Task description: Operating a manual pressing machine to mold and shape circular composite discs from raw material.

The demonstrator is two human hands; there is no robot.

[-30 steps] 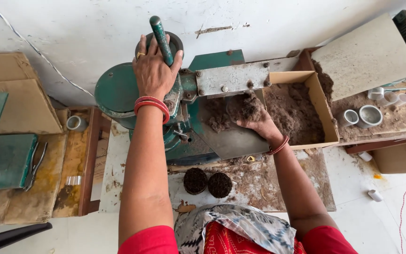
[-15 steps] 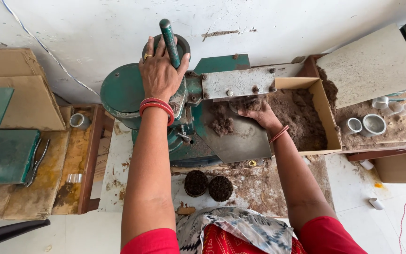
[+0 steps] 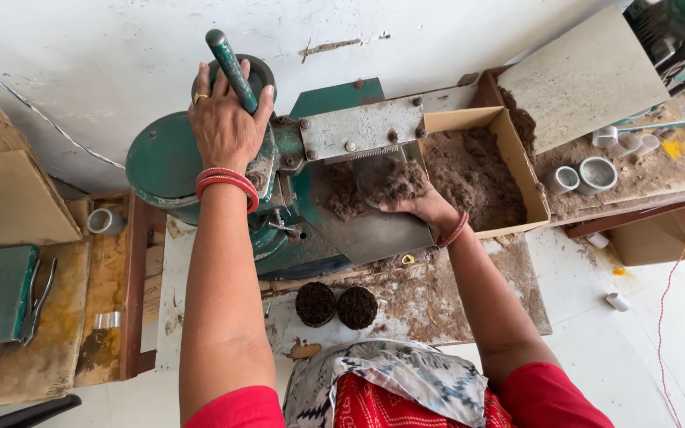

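Green-painted metal press worked by two bare hands, seen from above.

Left hand (image 3: 227, 119) closes around the green lever handle (image 3: 231, 70), whose long axis rises steeply away from the green press machine (image 3: 172, 162). Right hand (image 3: 422, 208) cups loosely over crumbly dark brown powder (image 3: 374, 186) on the grey metal chute (image 3: 366, 230), just left of the cardboard box (image 3: 529, 178) heaped with the same powder. Two round, dark, rough-textured pressed cups (image 3: 336, 305) stand side by side on the dusty bench, nearer the body.
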